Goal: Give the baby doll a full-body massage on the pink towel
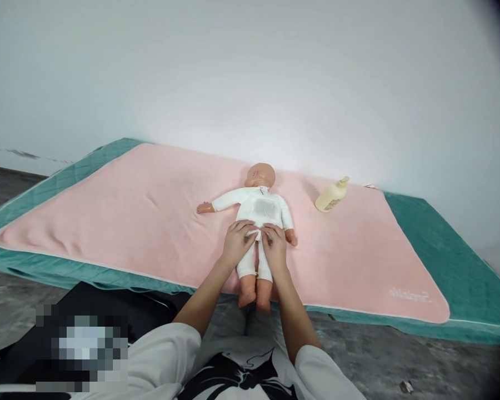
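Pink mat and yellow bottle bear lettering — none clearly legible.

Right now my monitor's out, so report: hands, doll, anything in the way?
Left hand, right hand: both on doll at hips. Doll lying on pink mat. Pump bottle beyond right hand, not in the way.

A pale wall fills the upper frame, dark scuff at left; below it, a teal padded surface carries a pink mat with faint pale lettering at lower right. Right of centre, a cream pump bottle sits on the mat, its top slanting up-right. Grey mottled floor bears a small scrap, bottom right; a black object, partly pixelated, occupies the lower left.
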The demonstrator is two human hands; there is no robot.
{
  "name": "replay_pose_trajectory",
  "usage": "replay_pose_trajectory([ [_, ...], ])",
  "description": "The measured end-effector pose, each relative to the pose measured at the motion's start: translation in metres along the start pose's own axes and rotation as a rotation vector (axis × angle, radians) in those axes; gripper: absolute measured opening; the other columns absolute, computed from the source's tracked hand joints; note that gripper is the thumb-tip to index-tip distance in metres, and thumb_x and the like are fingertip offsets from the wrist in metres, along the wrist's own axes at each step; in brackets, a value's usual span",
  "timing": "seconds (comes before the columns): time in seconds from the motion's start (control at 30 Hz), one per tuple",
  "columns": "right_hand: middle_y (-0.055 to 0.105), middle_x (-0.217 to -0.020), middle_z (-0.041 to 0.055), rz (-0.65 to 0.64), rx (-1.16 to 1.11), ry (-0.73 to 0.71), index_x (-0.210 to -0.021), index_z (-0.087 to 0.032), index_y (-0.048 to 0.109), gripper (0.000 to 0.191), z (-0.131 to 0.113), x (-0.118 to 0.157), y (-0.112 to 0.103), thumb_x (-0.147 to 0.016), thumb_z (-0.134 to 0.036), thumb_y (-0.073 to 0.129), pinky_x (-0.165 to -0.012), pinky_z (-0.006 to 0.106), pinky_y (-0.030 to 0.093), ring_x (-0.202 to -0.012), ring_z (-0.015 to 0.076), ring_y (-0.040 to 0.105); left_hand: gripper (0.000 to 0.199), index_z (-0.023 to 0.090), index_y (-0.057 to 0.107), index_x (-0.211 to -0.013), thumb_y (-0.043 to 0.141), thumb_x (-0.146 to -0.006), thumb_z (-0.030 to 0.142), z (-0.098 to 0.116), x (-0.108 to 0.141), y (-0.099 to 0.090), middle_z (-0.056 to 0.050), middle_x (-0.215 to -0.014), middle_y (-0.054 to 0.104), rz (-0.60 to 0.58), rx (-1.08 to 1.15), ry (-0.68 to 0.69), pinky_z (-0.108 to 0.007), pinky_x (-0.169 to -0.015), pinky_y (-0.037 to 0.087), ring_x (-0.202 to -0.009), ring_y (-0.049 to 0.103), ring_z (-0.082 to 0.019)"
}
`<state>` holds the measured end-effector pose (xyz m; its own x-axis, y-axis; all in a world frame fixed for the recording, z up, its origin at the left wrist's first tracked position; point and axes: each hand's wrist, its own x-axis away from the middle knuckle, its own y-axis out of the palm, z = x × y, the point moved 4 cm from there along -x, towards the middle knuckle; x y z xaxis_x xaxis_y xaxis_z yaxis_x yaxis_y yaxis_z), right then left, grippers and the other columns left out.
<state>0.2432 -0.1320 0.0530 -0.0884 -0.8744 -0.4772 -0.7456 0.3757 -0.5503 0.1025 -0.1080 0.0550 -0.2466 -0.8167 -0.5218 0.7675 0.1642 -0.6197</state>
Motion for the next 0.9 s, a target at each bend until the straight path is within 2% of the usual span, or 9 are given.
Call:
replay_pose_trajectory([
  [0.27,0.066,-0.105,0.0080,-0.103,0.132,0.008,-0.099,-0.018,0.067,0.029,-0.003,-0.008,0.007,-0.089,-0.015,0.041,-0.095,0.034,0.042,-0.102,0.0194,0.056,0.018,0.021,0.063,-0.096,0.047,-0.090,0.022,0.013,-0.006,0.006,-0.008,-0.102,0.066,-0.082,-0.228,-0.017,-0.044,-0.091,0.040,-0.104,0.053,-0.026],
  [0.4,0.065,-0.106,0.0087,-0.100,0.151,-0.002,-0.101,-0.017,0.067,0.029,-0.003,-0.008,0.007,-0.090,-0.017,0.040,-0.095,0.035,0.042,-0.103,0.0201,0.054,0.020,0.021,0.062,-0.097,0.043,-0.092,0.020,0.016,-0.010,0.008,-0.009,-0.098,0.065,-0.094,-0.273,-0.023,-0.045,-0.089,0.040,-0.101,0.053,-0.027],
  [0.53,0.059,-0.121,0.0100,-0.047,0.158,-0.016,-0.116,-0.017,0.061,0.034,-0.003,-0.008,0.005,-0.091,-0.019,0.038,-0.104,0.037,0.037,-0.117,0.0199,0.049,0.024,0.020,0.058,-0.108,0.040,-0.093,0.019,0.012,-0.014,0.009,-0.010,-0.105,0.064,-0.048,-0.259,-0.052,-0.043,-0.088,0.041,-0.100,0.054,-0.028],
  [0.67,0.051,-0.133,0.0120,-0.014,0.191,-0.030,-0.123,-0.014,0.056,0.038,-0.002,-0.009,0.006,-0.093,-0.023,0.035,-0.109,0.040,0.033,-0.130,0.0205,0.039,0.029,0.015,0.053,-0.117,0.039,-0.092,0.018,0.008,-0.014,0.009,-0.013,-0.120,0.058,0.020,-0.222,-0.069,-0.042,-0.094,0.041,-0.111,0.052,-0.028],
  [0.73,0.051,-0.134,0.0120,-0.035,0.204,-0.023,-0.123,-0.014,0.057,0.038,-0.001,-0.010,0.007,-0.093,-0.023,0.034,-0.109,0.040,0.032,-0.130,0.0205,0.039,0.030,0.015,0.053,-0.119,0.039,-0.093,0.019,0.007,-0.013,0.009,-0.013,-0.123,0.057,0.023,-0.216,-0.063,-0.042,-0.097,0.039,-0.115,0.050,-0.027],
  [0.9,0.052,-0.132,0.0118,-0.087,0.231,0.002,-0.124,-0.015,0.057,0.039,-0.001,-0.012,0.009,-0.092,-0.020,0.034,-0.108,0.039,0.034,-0.126,0.0203,0.043,0.030,0.017,0.056,-0.117,0.039,-0.092,0.019,0.007,-0.014,0.012,-0.012,-0.118,0.062,-0.035,-0.251,-0.066,-0.043,-0.093,0.040,-0.110,0.053,-0.028],
])
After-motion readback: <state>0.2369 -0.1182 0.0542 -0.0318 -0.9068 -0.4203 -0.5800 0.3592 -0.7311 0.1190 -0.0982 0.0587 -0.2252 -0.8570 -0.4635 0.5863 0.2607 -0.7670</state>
